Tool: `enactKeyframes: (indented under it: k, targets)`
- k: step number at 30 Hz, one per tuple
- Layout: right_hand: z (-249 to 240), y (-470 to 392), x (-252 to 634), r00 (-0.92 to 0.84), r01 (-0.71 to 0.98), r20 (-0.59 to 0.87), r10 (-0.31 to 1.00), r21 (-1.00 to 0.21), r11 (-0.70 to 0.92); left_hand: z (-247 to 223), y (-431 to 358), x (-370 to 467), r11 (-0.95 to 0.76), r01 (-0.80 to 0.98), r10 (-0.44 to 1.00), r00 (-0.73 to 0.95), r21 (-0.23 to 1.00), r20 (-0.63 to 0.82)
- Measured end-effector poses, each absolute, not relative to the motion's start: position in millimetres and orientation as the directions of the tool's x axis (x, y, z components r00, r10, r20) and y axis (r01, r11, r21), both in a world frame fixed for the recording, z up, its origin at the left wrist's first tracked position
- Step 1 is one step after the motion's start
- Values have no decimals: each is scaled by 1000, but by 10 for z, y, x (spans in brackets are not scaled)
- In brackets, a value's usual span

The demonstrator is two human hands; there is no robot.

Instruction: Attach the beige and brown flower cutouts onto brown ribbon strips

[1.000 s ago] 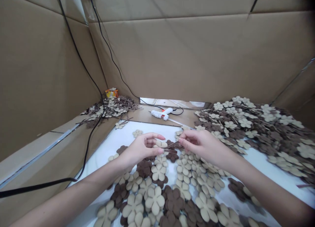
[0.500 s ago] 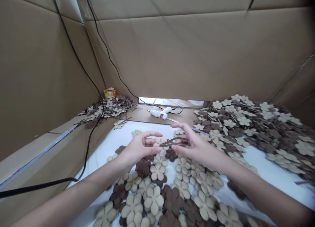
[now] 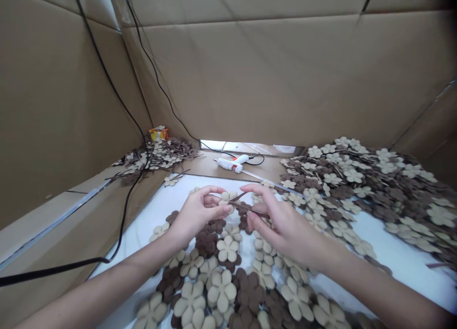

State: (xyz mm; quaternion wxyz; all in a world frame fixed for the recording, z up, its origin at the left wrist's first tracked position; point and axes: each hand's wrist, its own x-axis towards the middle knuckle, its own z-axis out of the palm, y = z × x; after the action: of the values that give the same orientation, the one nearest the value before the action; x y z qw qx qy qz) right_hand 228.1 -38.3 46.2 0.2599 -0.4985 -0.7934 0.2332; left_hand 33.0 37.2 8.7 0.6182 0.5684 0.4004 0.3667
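Beige five-petal felt-like flower [image 3: 229,195] pinched in our left hand [image 3: 198,208]; flat brown strip [image 3: 242,206] not visibly fixed. Right hand [image 3: 282,217]: fingertips parted, grip unclear.

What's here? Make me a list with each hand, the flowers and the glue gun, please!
Left hand: pinches a cream flower
Right hand: at two brown strips meeting the flower; exact grip unclear
Loose flowers: cream and brown, spread over the white surface
Glue gun: white, lying beyond the hands
Right pile: bigger, cream and brown flowers
Left pile: smaller, orange packet at its back
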Motion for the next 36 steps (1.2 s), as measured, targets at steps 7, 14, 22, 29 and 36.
enactKeyframes:
  k: [7, 14, 22, 29, 36]
  targets:
    - [445, -378, 2291, -416, 610, 220, 882, -652, 451, 86, 373, 329, 90, -30, 908, 414, 995, -70]
    - [546, -403, 2308, -540, 620, 96, 836, -625, 473, 69, 367, 328, 124, -105, 890, 452, 987, -63]
    - [577, -405, 2358, -553, 599, 143, 821, -617, 511, 48, 386, 327, 129, -105, 877, 476, 986, -64]
    - [523, -397, 2394, -575, 595, 221, 788, -548, 587, 98, 328, 327, 238, -154, 848, 515, 959, -128]
    - [487, -343, 2444, -563, 561, 267, 782, -572, 599, 183, 266, 337, 255, -184, 816, 567, 949, -109]
